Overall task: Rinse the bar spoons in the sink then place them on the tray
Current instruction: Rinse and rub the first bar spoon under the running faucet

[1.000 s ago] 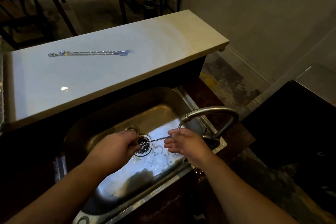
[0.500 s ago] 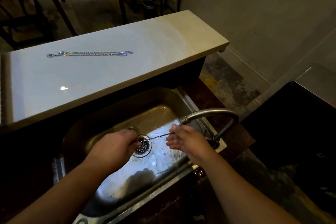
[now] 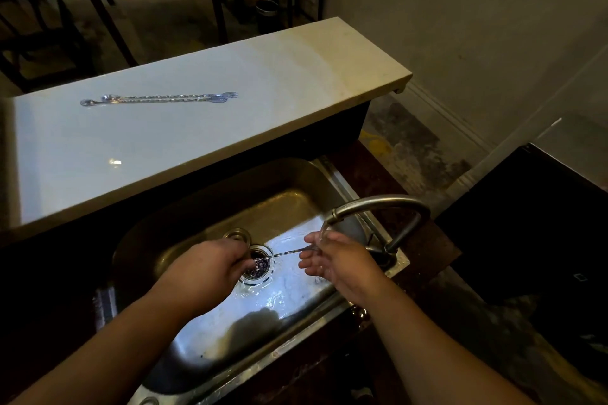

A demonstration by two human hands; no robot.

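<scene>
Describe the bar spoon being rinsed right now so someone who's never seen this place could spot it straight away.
Find the steel sink below the pale counter, with its curved tap running. The bar spoon is the thin twisted rod stretched between the left hand and right hand, above the drain. Unlike the spoons on the counter, it is held under the water.

sink (image 3: 204, 207): dull brushed metal, wet and shiny by the hands
faucet (image 3: 381, 202): matt metal
bar spoon (image 3: 289, 252): twisted shiny metal
counter (image 3: 164, 141): glossy smooth stone

Three bar spoons (image 3: 158, 98), two hands (image 3: 205, 268), one sink (image 3: 204, 207), one faucet (image 3: 388, 207).
</scene>
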